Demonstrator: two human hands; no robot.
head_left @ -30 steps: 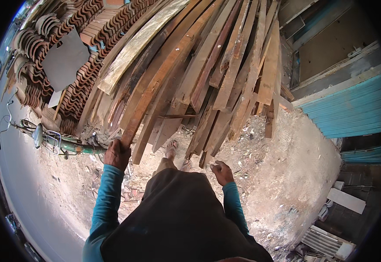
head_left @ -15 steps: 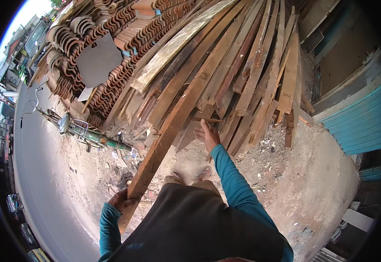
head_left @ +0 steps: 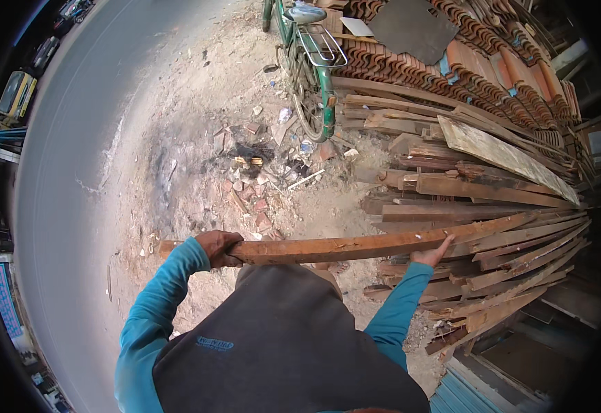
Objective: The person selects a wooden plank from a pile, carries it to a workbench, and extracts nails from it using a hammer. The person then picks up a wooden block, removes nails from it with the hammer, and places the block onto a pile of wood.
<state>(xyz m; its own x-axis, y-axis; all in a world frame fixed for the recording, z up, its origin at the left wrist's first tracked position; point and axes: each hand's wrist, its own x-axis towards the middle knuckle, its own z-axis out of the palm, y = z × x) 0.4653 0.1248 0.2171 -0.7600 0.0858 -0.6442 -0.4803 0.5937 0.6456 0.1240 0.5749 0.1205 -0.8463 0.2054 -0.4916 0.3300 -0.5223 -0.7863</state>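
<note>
- The left hand (head_left: 219, 248) is closed around a long wooden beam (head_left: 328, 249) near its left end, a short stub showing past the wrist.
- The right hand (head_left: 432, 255) touches the beam farther along, fingers partly spread at its near edge; whether it grips or only props the wood, I cannot tell from here.
- The beam lies crosswise in front of the body, its right part over the woodpile (head_left: 476, 188).
- Beyond the woodpile are stacked roof tiles (head_left: 403, 71) with a grey sheet (head_left: 414, 31) on top.
- A green bicycle (head_left: 326, 96) stands beside the tiles, near broken rubble (head_left: 262, 221).
</note>
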